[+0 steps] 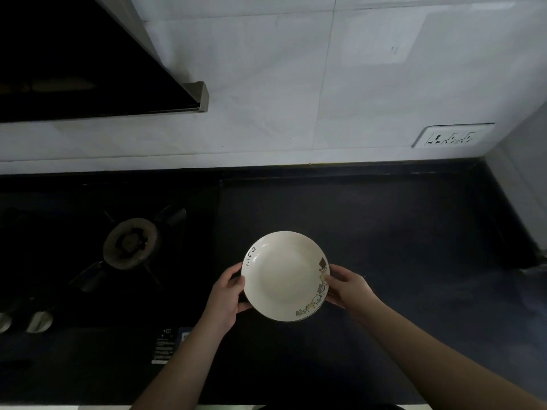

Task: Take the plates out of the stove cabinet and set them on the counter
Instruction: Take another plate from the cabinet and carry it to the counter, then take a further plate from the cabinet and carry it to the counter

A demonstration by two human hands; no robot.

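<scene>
A white plate (284, 276) with the word "life" and small cartoon figures on its rim is held over the black counter (399, 247), to the right of the stove. My left hand (226, 294) grips its left edge and my right hand (346, 287) grips its right edge. Whether the plate touches the counter I cannot tell. The stove cabinet is out of view.
A black gas stove with one burner (130, 242) and two knobs (38, 321) lies to the left. A range hood (97, 69) hangs at upper left. A wall socket (451, 137) sits on the white tiled wall at back right. The counter ends at a wall corner on the right.
</scene>
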